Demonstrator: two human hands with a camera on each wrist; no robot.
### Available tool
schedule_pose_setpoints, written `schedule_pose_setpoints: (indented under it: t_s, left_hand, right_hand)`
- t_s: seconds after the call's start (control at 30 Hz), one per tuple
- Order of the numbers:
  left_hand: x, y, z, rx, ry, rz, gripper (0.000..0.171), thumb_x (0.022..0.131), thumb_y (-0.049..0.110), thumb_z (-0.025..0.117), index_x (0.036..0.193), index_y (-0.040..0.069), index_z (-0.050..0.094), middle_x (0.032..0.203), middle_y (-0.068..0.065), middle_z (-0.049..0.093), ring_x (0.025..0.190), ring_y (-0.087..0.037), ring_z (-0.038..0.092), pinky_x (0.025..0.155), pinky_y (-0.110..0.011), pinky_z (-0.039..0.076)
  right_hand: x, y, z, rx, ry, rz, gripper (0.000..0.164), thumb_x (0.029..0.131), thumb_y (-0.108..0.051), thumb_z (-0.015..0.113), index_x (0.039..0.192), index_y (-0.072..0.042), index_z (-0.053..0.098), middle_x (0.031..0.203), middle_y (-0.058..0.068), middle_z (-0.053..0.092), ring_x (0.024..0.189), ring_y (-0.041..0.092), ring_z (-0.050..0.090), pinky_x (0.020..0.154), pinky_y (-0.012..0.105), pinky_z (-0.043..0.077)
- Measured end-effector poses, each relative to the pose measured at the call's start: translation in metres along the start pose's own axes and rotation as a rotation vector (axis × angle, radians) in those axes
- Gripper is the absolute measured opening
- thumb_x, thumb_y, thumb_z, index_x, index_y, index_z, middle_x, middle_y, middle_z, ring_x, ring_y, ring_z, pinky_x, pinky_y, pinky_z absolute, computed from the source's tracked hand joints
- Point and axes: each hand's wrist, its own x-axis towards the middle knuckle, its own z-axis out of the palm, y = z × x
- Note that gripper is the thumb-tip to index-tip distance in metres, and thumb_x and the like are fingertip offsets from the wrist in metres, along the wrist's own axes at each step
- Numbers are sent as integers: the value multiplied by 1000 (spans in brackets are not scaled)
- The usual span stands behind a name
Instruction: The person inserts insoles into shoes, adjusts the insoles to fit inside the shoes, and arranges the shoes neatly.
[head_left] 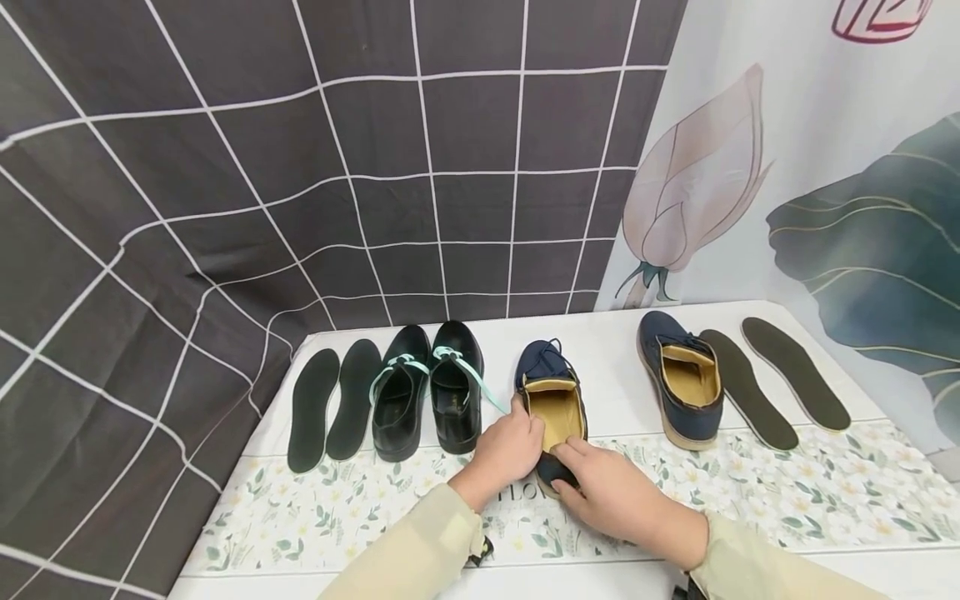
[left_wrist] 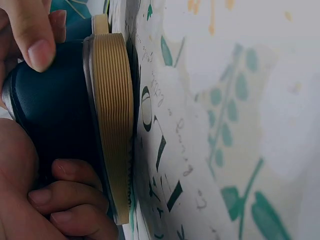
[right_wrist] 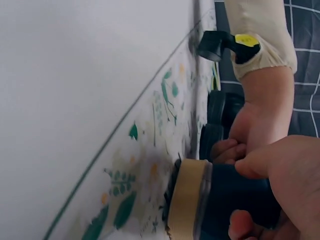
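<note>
A navy loafer (head_left: pixel 547 362) with a tan lining stands toe away on the table, between both hands. My left hand (head_left: pixel 510 442) grips its left side at the opening, and in the left wrist view several curled fingers (left_wrist: pixel 75 195) lie along the shoe's side above the ribbed tan sole (left_wrist: pixel 112 110). At the heel, my right hand (head_left: pixel 611 492) pinches the back rim, with fingers over the inside edge and the thumb outside. The right wrist view shows the right thumb (right_wrist: pixel 255 162) on the navy heel (right_wrist: pixel 232 200). The inside of the heel is partly hidden by the hands.
The matching navy loafer (head_left: pixel 693 421) stands to the right, beside two dark insoles (head_left: pixel 795 375). On the left are two black shoes (head_left: pixel 397 429) with mint laces, then two more dark insoles (head_left: pixel 312 408). A floral cloth strip (head_left: pixel 360 517) crosses the white table; a grid curtain (head_left: pixel 480 208) hangs behind.
</note>
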Motion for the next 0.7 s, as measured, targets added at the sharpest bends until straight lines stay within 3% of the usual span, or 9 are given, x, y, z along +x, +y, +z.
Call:
schedule_pose_setpoints:
  t_s: [0.1,0.2,0.5,0.7]
  left_hand:
    - [0,0,0,-6,-7,-11,57,106,31,33,147,-9,36,94,-25,77,76,-35,71,63,-50,55]
    - [0,0,0,-6,-2,-7,56,105,30,34,146,-8,37,95,-25,77,78,-35,71,64,-51,55]
    - [1,1,1,-6,-15,-12,59,104,30,33,149,-9,34,102,-26,77,81,-35,72,64,-50,55]
    - [1,-1,1,2,-21,-12,60,104,30,33,149,-10,33,97,-25,77,77,-34,71,62,-48,54]
  right_hand:
    - [-1,1,-6,41,-29,-3,31,90,-24,73,118,-12,65,102,-2,64,74,6,59,62,32,55]
    - [-2,5,-13,68,6,-22,33,90,-23,72,120,-10,65,107,0,64,72,5,58,62,30,56]
    - [-8,30,-45,21,326,-102,29,82,-11,77,109,-16,69,92,-7,67,63,0,46,49,16,42]
    - [-12,48,-67,-6,434,-79,28,78,-5,77,104,-15,70,86,-7,66,67,4,50,48,20,44]
